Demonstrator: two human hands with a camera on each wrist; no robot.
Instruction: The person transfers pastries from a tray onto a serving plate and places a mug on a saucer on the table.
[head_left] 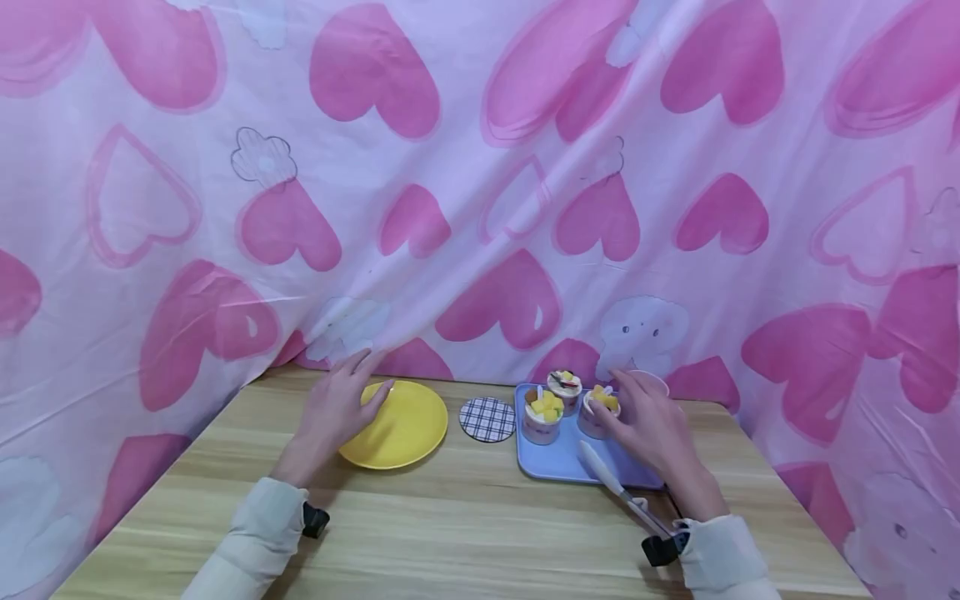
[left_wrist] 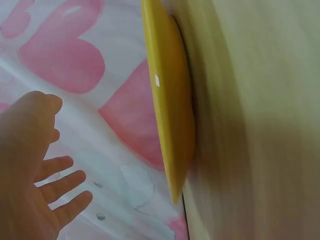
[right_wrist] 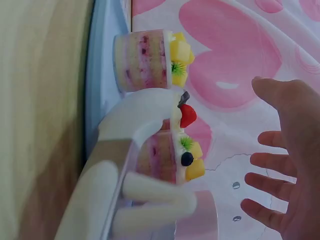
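My left hand hovers by the left rim of a yellow plate, fingers spread. In the left wrist view a gap separates that hand from the plate. Over the right side of a blue tray hangs my right hand, holding nothing. Three fruit-topped dessert cups stand on the tray: a front left cup, a back cup and a right cup near my thumb. White-tipped tongs lean across the tray's front edge.
A round checkered coaster lies between plate and tray. Behind my right hand a pale pink cup shows partly. The wooden table meets a heart-patterned curtain at the back and sides.
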